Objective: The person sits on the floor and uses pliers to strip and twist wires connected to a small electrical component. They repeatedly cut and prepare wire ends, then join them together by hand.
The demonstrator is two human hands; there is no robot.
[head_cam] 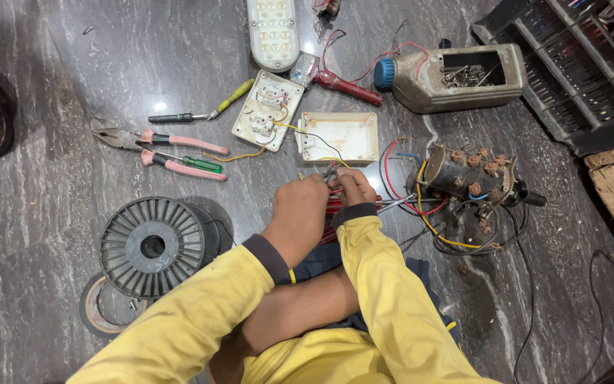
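Wires (330, 171) between both hands' (328, 199) fingertips

Pink-handled pliers (158, 148) — grey-veined marble floor (72, 78).

Floor (72, 107) carries everything. Both hands meet at frame centre: left hand (298, 206) beside right hand (355, 186), fingertips at a wire bundle (332, 173). Just above them an open box (339, 136), switch plate (267, 110) to its left. Pliers (158, 146) and two screwdrivers (193, 114) at left centre. Wire spool (152, 247) lower left, tape roll (104, 309) below it. Lamp panel (273, 32) top centre. Cut jug (456, 77) upper right, holding small parts. Rusty wired unit (470, 174) right of hands. Crate (577, 64) in upper right corner.
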